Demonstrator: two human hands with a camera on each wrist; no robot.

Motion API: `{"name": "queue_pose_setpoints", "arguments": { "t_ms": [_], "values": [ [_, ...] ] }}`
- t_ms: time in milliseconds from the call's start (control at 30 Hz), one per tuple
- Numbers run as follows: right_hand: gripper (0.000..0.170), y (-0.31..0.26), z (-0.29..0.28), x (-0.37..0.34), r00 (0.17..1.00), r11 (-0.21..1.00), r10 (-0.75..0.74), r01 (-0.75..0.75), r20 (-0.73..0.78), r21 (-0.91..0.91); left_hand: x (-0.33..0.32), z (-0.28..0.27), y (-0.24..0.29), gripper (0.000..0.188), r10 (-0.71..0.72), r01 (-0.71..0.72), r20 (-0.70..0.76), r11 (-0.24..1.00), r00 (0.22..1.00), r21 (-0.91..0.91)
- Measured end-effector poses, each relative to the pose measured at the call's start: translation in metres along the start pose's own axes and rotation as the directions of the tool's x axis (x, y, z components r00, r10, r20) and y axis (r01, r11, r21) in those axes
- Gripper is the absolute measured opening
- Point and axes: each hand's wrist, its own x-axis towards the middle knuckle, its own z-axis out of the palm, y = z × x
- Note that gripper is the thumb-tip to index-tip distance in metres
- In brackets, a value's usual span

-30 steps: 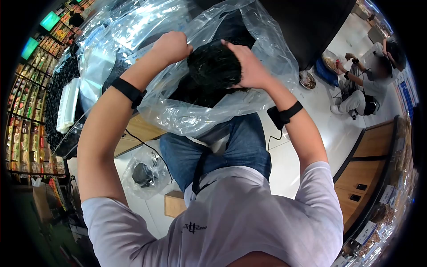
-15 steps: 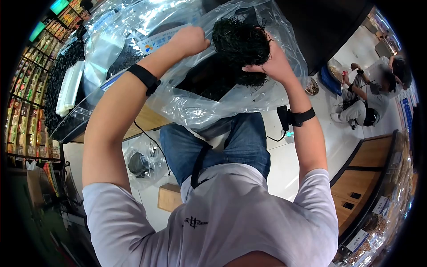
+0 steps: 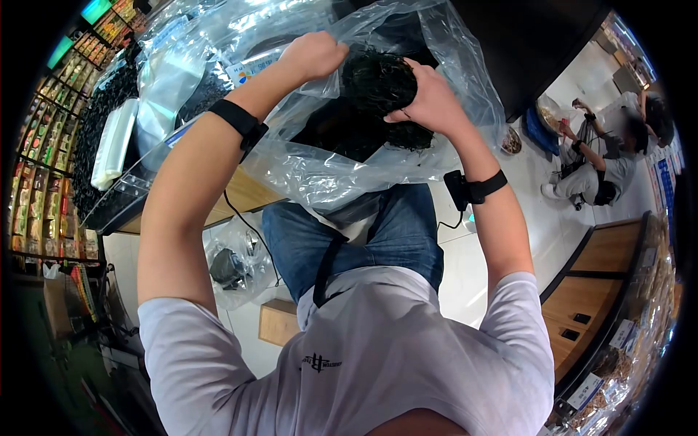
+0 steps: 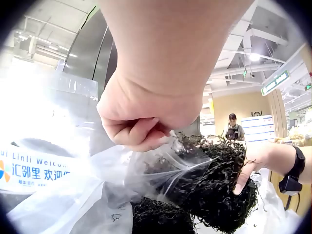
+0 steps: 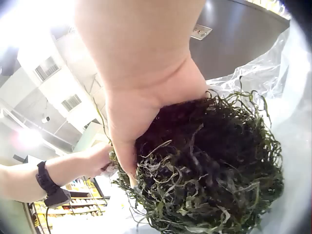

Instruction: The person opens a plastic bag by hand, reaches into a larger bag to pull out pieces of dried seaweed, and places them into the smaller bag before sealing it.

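Note:
My right hand (image 3: pixel 434 102) grips a dark, tangled clump of dried strands (image 3: pixel 378 81), fingers spread around its right side. In the right wrist view the clump (image 5: pixel 209 170) looks dark green and curly, with the thumb pressed on it. Just left of the clump, my left hand (image 3: pixel 318 54) is curled round the edge of a large clear plastic bag (image 3: pixel 320 178); the left wrist view shows that hand (image 4: pixel 146 114) pinching the film (image 4: pixel 161 168) beside the clump. More dark material (image 3: pixel 345 127) lies inside the bag, below the clump.
Left of the bag are a roll of clear bags (image 3: pixel 115 145) and a bin of dark dried goods (image 3: pixel 91 134). A small clear bag (image 3: pixel 236 265) and a wooden box (image 3: pixel 278 322) are on the floor. Another person (image 3: pixel 618 156) crouches at the right near a bowl (image 3: pixel 512 141).
The clump was lifted up and right out of the bag's middle, then came slightly down and left with my right hand. My left hand has risen a little, raising the bag's edge.

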Motion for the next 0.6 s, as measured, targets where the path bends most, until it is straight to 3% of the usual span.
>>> {"name": "queue_pose_setpoints", "arguments": {
  "t_ms": [133,200,367,600],
  "values": [
    [0.106,-0.009,0.003,0.008,0.995,0.993,0.067,-0.059,0.076,-0.101,-0.006,-0.002,0.009,0.043,0.134,-0.133,-0.001,0.988,0.991,0.076],
    [0.106,-0.014,0.002,0.014,0.99,0.992,0.087,-0.076,0.111,-0.105,-0.01,0.006,0.015,0.043,0.068,-0.083,-0.12,0.989,0.99,-0.123],
    [0.105,-0.024,0.009,0.023,0.984,0.979,0.092,-0.061,0.154,-0.194,-0.014,0.013,0.026,0.042,0.121,-0.127,-0.071,0.987,0.99,-0.097],
    [0.1,-0.039,0.017,0.015,0.996,0.942,0.053,-0.024,0.076,-0.333,-0.015,0.017,0.026,0.046,0.064,-0.106,-0.209,0.975,0.976,-0.197]
  ]
}}
